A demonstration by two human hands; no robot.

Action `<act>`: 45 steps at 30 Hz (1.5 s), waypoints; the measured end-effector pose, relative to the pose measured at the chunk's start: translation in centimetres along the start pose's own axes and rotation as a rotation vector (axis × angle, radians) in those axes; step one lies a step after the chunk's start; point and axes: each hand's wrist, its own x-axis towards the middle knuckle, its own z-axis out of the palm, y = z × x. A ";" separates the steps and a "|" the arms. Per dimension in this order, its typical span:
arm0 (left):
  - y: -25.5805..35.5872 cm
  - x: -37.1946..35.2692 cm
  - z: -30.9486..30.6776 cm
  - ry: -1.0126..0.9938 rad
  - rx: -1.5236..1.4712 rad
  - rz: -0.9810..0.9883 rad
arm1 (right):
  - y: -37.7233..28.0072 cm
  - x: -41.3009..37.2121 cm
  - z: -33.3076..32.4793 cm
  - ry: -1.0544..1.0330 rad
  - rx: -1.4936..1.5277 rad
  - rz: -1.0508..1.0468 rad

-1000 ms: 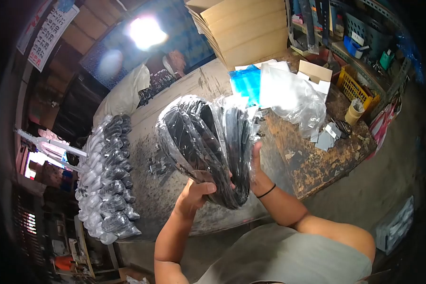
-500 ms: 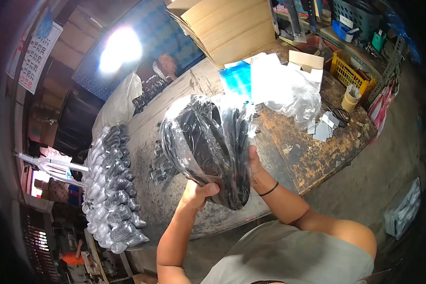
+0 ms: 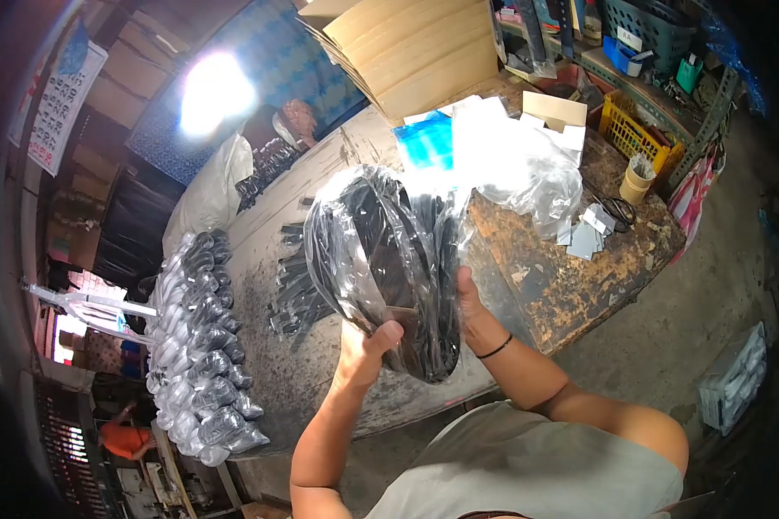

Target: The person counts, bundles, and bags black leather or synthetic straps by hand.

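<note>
You hold the bagged bundle [image 3: 389, 259], black coiled strips wrapped in a clear plastic bag, up in front of you over the near edge of the table [image 3: 320, 389], clear of its top. Your left hand [image 3: 365, 350] grips the bundle's lower edge, with the fingers [image 3: 388, 333] curled closed around it and the thumb over the front. Your right hand [image 3: 472, 304] clasps the bundle's right side: the thumb lies along the plastic and the other fingers are hidden behind it. A black wristband [image 3: 493, 348] sits on that wrist.

Along the table's left edge runs a row of bagged bundles [image 3: 199, 346] like the one you hold. Loose black strips [image 3: 294, 290] lie between that row and your hands. Toward the far right corner sits a heap of clear bags [image 3: 528, 173], just beside a blue packet [image 3: 426, 143], with cardboard sheets [image 3: 415, 52] stacked behind. Small grey cards [image 3: 584, 238], scissors [image 3: 619, 209] and a paper cup [image 3: 636, 182] are near the right edge.
</note>
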 end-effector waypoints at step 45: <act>-12.9 -1.4 -10.2 -0.012 -1.035 0.594 | 5.8 6.6 10.7 -0.242 -1.631 -0.060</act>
